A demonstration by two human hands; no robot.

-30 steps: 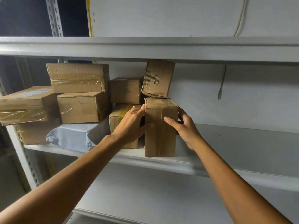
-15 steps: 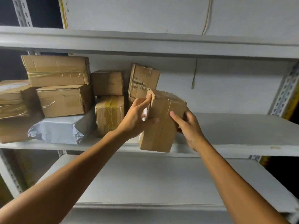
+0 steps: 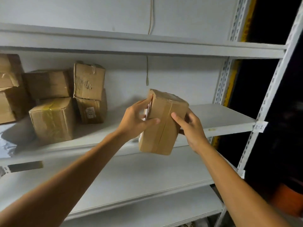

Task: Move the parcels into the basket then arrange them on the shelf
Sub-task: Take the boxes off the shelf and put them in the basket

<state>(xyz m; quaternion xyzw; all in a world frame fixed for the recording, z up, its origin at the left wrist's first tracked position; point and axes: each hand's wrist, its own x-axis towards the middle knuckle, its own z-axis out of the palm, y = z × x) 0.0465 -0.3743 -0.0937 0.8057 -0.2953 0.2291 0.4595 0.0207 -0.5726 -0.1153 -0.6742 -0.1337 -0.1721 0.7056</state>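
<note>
Both hands grasp a tall brown cardboard parcel sealed with clear tape (image 3: 164,123), tilted, lifted clear in front of the white metal shelf (image 3: 221,118). Left hand (image 3: 136,119) grips its left side, thumb across the front; right hand (image 3: 191,126) clasps the right side. More taped brown cardboard boxes (image 3: 54,118) sit stacked at the shelf's left end, well apart from the held one.

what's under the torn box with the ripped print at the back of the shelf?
Another cardboard box with a small white label; the torn box sits on it. The lower box's top and anything behind the pair are covered.
</note>
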